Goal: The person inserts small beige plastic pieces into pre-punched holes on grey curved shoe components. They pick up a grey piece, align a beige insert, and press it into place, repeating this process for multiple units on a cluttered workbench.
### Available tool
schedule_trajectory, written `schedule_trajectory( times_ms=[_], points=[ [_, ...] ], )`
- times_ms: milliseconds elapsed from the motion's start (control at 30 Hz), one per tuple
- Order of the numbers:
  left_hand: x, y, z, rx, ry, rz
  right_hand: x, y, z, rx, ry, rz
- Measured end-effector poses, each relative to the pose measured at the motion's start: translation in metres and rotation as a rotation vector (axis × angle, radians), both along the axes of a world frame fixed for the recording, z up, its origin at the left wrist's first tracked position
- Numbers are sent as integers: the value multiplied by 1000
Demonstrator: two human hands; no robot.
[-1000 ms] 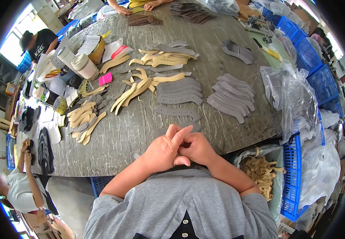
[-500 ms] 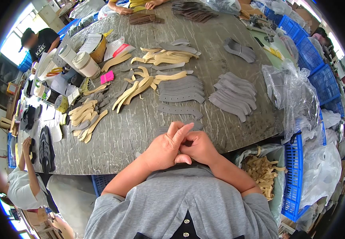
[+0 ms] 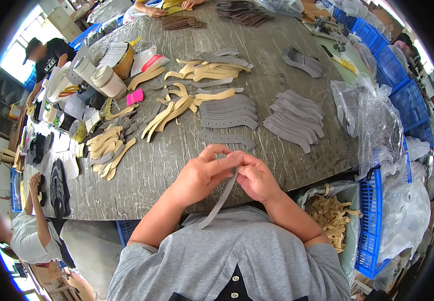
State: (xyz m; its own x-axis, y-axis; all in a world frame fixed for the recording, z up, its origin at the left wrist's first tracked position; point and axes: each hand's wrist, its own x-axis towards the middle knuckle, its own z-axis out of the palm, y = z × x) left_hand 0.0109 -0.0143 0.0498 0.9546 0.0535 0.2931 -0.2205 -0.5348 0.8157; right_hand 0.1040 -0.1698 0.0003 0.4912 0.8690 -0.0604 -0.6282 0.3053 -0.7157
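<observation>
- My left hand [image 3: 203, 173] sits just past the table's near edge, fingers curled, thumb and fingertips pinched together.
- My right hand [image 3: 258, 178] meets it, fingertips touching, fingers bent in a pinch.
- Both forearms angle in from below, elbows spread wide.

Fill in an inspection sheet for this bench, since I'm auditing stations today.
Surface: grey table with a cracked-looking top, crowded.
Job's things: grey strip held at its upper end, hanging toward the body.
Clutter: fanned grey pieces, tan pieces, tape rolls, clear plastic bag.
Hands: left hand and right hand both pinch the strip.
Cables: nothing seen.
Surroundings: blue crates, bin of tan offcuts, other people at the table's edges.
</observation>
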Motion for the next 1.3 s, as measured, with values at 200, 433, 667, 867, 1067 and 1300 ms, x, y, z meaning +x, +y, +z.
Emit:
schedule_trajectory(
  times_ms=[200, 433, 667, 867, 1067, 1300],
  points=[
    [-5, 12, -25, 242, -254, 43, 7, -4, 6, 112, 305, -58],
    [-33, 29, -28, 451, -330, 184, 51, -39, -19, 230, 364, -381],
    [-45, 34, -24, 260, -101, 293, 89, -89, -19, -17, -31, -601],
    [-44, 31, -27, 48, 249, 324, 49, -80, -20, -432, -596, -222],
    [-36, 32, -35, -105, 435, 363, 33, -60, -41, -509, -544, -143],
    [-25, 39, -53, -16, 497, 409, 28, -35, -45, -741, -744, -336]
  ],
)
